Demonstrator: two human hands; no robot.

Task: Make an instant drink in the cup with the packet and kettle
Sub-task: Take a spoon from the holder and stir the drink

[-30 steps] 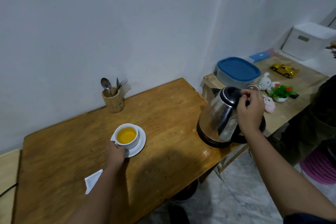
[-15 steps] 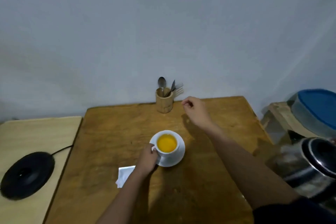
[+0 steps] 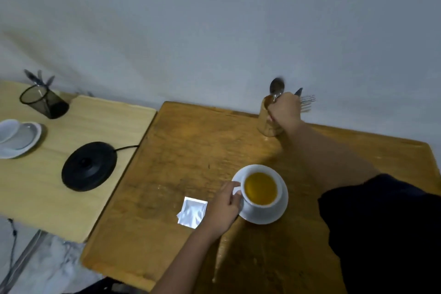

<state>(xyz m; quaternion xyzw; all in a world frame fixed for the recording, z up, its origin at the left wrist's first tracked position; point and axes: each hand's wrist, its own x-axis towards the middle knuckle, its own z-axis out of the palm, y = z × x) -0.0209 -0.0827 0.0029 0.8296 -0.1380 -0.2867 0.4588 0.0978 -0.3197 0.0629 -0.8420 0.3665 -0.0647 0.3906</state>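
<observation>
Left hand (image 3: 223,207) pinches the cup (image 3: 261,190) handle; right hand (image 3: 285,108), arm outstretched, grip closed on the spoon (image 3: 276,89).

Bare brown wooden surface (image 3: 191,150) lay open between the white cup (image 3: 261,190), silver packet (image 3: 192,213) and wooden utensil holder (image 3: 266,122) by the wall.

Single head-worn view, looking forward and steeply down from above the bench (image 3: 195,150), close in. It faces the plain wall behind. Both forearms enter from the bottom edge, hands within reach range. A paler second bench (image 3: 71,198) fills the left side; floor shows at bottom left. Wide-angle bend at the edges, and some blur, probably motion. No second view to compare.
</observation>
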